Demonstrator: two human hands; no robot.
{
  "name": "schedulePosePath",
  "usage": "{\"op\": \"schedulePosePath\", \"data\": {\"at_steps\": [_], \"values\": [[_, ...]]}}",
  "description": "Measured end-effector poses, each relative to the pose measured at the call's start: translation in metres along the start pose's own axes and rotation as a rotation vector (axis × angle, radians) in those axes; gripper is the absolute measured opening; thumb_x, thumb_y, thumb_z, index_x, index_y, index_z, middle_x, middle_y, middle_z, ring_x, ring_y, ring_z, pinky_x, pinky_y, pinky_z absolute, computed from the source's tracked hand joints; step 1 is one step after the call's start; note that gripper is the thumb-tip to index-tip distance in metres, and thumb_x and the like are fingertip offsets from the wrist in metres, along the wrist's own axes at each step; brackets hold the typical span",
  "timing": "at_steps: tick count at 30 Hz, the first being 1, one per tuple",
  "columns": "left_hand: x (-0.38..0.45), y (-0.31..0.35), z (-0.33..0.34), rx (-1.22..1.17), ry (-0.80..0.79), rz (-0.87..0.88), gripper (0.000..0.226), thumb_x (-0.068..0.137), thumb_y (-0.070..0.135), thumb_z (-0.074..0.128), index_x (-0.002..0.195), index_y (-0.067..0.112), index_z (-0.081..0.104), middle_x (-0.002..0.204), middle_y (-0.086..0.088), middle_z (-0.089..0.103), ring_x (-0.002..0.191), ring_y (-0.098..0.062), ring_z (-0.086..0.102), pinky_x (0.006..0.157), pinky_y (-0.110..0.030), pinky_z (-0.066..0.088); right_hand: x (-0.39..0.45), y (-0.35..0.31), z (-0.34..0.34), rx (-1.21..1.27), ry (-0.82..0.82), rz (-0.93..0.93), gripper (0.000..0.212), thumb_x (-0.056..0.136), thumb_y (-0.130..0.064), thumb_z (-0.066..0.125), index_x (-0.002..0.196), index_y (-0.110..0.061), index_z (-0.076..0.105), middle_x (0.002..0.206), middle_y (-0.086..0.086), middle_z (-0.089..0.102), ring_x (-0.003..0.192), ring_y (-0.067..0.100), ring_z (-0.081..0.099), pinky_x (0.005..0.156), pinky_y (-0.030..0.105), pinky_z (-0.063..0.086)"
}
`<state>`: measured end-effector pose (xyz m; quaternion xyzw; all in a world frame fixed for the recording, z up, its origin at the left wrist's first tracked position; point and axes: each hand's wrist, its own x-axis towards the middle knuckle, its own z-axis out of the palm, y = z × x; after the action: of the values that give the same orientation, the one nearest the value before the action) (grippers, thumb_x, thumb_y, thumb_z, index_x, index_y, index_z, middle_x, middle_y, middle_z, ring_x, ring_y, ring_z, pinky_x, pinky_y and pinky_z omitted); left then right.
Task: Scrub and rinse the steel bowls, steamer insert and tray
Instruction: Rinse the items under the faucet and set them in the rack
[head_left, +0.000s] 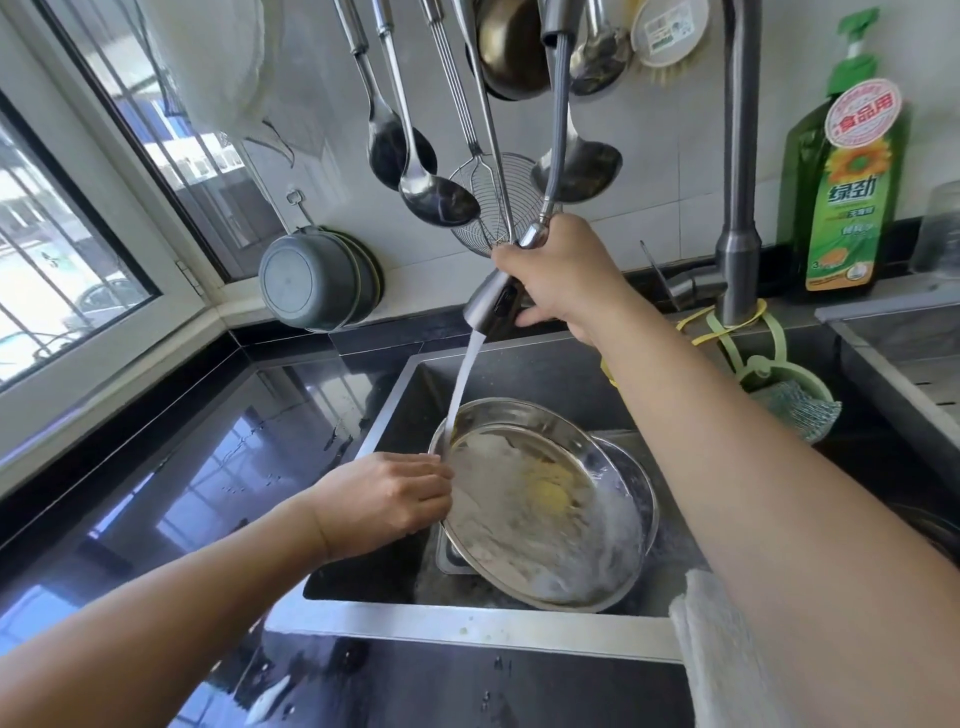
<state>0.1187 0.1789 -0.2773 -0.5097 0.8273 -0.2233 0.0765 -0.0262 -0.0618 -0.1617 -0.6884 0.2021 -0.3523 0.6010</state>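
Two hands busy: right hand (553, 280) wrapped round the pull-out sprayer head (488, 301), left hand (387, 501) pinching the tray's (524, 512) rim at its 9 o'clock edge. Tray sits tilted in the sink (545, 374), low side toward 4 o'clock, stacked over another steel bowl (636, 478). Water stream (462, 384) lands near the rim at approx 10 o'clock, just above the left fingers. Yellow residue mid-tray, so I'd guess the spray needs to swing toward 4 o'clock next.
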Motion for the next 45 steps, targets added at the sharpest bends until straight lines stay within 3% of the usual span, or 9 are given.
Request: {"op": "schedulePosePath", "data": {"at_steps": [4, 8, 12, 18, 21, 24, 34, 39, 45], "values": [[0.001, 0.000, -0.004, 0.004, -0.018, 0.019, 0.020, 0.108, 0.012, 0.055, 0.101, 0.009, 0.074, 0.110, -0.008, 0.074, 0.113, -0.025, 0.069, 0.110, -0.037, 0.050, 0.005, 0.008, -0.004, -0.107, 0.094, -0.053, 0.025, 0.088, -0.026, 0.072, 0.099, -0.009, 0.057, 0.101, 0.009, 0.064, 0.088, 0.025, 0.069, 0.057, 0.043, 0.063], [0.005, 0.000, -0.011, 0.002, -0.029, 0.017, 0.023, 0.109, 0.011, 0.052, 0.095, 0.010, 0.069, 0.100, -0.007, 0.071, 0.102, -0.026, 0.069, 0.105, -0.037, 0.052, 0.009, 0.013, -0.013, -0.308, 0.158, -0.123, 0.028, 0.088, -0.037, 0.071, 0.098, -0.017, 0.054, 0.097, 0.003, 0.064, 0.088, 0.022, 0.066, 0.074, 0.042, 0.060], [0.005, -0.007, -0.020, 0.023, -0.075, -0.011, 0.026, 0.110, 0.011, 0.048, 0.090, 0.011, 0.064, 0.090, -0.006, 0.063, 0.087, -0.027, 0.061, 0.089, -0.039, 0.056, 0.008, 0.012, -0.024, -0.580, 0.211, -0.158, 0.030, 0.094, -0.036, 0.066, 0.110, -0.012, 0.056, 0.098, 0.003, 0.061, 0.084, 0.023, 0.056, 0.071, 0.031, 0.042], [0.001, -0.019, -0.040, 0.108, -0.072, 0.003, 0.027, 0.109, 0.008, 0.049, 0.085, 0.012, 0.060, 0.084, -0.004, 0.057, 0.078, -0.025, 0.054, 0.082, -0.039, 0.055, 0.003, 0.003, -0.039, -0.741, 0.157, -0.113, 0.033, 0.093, -0.031, 0.065, 0.116, -0.010, 0.055, 0.101, 0.007, 0.058, 0.086, 0.028, 0.056, 0.072, 0.034, 0.044], [-0.002, -0.021, -0.046, 0.137, -0.088, -0.005, 0.024, 0.108, 0.007, 0.048, 0.087, 0.013, 0.058, 0.086, -0.004, 0.057, 0.077, -0.025, 0.054, 0.080, -0.039, 0.056, -0.002, -0.007, -0.043, -0.698, 0.055, -0.030, 0.026, 0.088, -0.027, 0.065, 0.105, -0.009, 0.057, 0.095, 0.011, 0.064, 0.074, 0.032, 0.069, 0.067, 0.044, 0.062], [-0.002, -0.012, -0.044, 0.156, -0.054, 0.007, 0.016, 0.102, 0.005, 0.057, 0.091, 0.015, 0.052, 0.089, -0.003, 0.052, 0.072, -0.021, 0.051, 0.069, -0.033, 0.054, -0.007, -0.016, -0.047, -0.640, -0.064, 0.036, 0.022, 0.087, -0.026, 0.066, 0.097, -0.008, 0.058, 0.090, 0.015, 0.066, 0.062, 0.036, 0.073, 0.063, 0.049, 0.063], [0.000, 0.006, -0.005, 0.150, -0.142, -0.001, 0.017, 0.101, 0.008, 0.054, 0.112, 0.018, 0.061, 0.110, -0.004, 0.063, 0.092, -0.021, 0.060, 0.080, -0.036, 0.059, -0.016, -0.026, -0.035, -0.255, -0.293, 0.063, 0.022, 0.092, -0.015, 0.069, 0.105, 0.002, 0.064, 0.105, 0.026, 0.069, 0.090, 0.034, 0.073, 0.063, 0.050, 0.063], [-0.001, 0.008, -0.007, 0.134, -0.070, 0.000, 0.018, 0.095, 0.008, 0.068, 0.104, 0.019, 0.056, 0.101, -0.003, 0.060, 0.093, -0.021, 0.050, 0.082, -0.033, 0.057, -0.013, -0.021, -0.012, -0.062, -0.251, 0.044, 0.018, 0.092, -0.013, 0.069, 0.102, 0.001, 0.062, 0.096, 0.020, 0.067, 0.086, 0.031, 0.073, 0.060, 0.047, 0.062], [0.005, 0.012, -0.008, 0.119, -0.031, 0.024, 0.012, 0.101, 0.009, 0.061, 0.099, 0.018, 0.055, 0.095, -0.002, 0.056, 0.083, -0.021, 0.051, 0.079, -0.032, 0.053, -0.003, -0.007, 0.005, 0.031, -0.093, 0.001, 0.017, 0.091, -0.017, 0.069, 0.096, -0.004, 0.059, 0.094, 0.012, 0.062, 0.090, 0.029, 0.070, 0.058, 0.044, 0.063]]}}
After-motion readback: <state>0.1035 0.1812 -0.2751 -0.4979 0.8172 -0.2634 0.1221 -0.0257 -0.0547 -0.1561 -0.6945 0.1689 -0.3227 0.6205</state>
